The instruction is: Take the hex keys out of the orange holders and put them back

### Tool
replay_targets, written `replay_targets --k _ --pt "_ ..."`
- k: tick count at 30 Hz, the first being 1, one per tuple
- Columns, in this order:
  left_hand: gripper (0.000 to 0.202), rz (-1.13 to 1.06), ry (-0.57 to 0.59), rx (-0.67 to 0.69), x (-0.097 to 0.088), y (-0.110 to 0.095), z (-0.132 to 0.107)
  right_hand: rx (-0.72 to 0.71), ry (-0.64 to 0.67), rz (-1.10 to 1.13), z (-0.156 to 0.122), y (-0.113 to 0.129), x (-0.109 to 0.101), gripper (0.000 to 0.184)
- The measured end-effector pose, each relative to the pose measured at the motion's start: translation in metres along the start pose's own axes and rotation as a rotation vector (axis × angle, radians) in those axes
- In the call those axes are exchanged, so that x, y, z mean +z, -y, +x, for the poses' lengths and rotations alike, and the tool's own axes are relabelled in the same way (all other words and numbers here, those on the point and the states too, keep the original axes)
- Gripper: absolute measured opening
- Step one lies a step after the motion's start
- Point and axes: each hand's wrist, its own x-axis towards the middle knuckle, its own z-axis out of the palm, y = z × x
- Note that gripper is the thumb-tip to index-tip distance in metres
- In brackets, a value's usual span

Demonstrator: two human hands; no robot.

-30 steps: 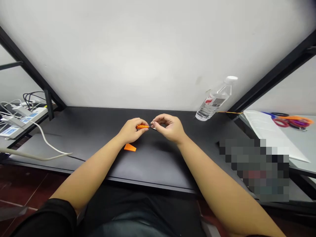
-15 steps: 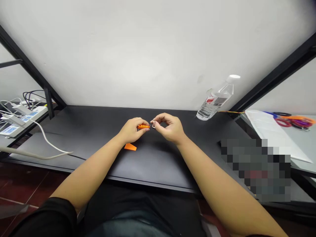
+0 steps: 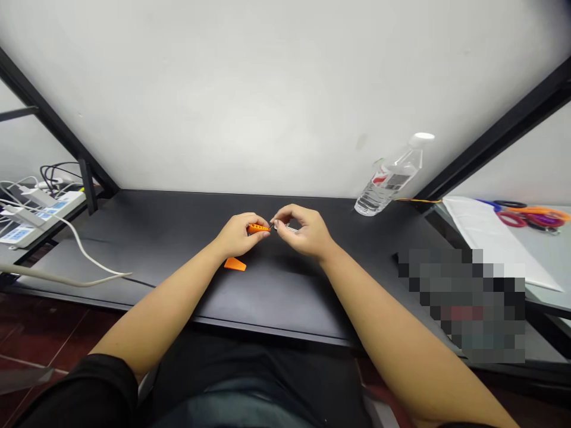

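My left hand (image 3: 238, 233) is closed on a small orange piece with holes (image 3: 258, 227), held just above the black tabletop (image 3: 178, 238). My right hand (image 3: 303, 230) pinches a thin metal item (image 3: 291, 229) whose tip meets the orange piece's right end. The two hands almost touch at the middle of the table. A flat orange wedge (image 3: 235, 264) lies on the table just below my left wrist.
A clear water bottle (image 3: 392, 175) lies tilted at the back right by the white wall. Power strips and cables (image 3: 35, 208) sit on a shelf at the left. Papers (image 3: 486, 238) and coloured scissors (image 3: 526, 215) lie on the neighbouring table to the right.
The hands have stayed in place; my right fingers have shifted slightly, bringing the metal item against the end of the orange piece.
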Motion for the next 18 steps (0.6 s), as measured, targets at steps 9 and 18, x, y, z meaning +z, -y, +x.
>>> replay_targets --k 9,18 --pt "0.023 0.015 -0.051 -0.104 0.001 0.003 0.000 0.009 0.089 -0.091 0.000 -0.008 0.003 0.030" --pt "0.025 -0.049 -0.067 -0.124 0.000 0.003 0.000 -0.035 0.164 -0.143 0.004 -0.014 0.001 0.031"
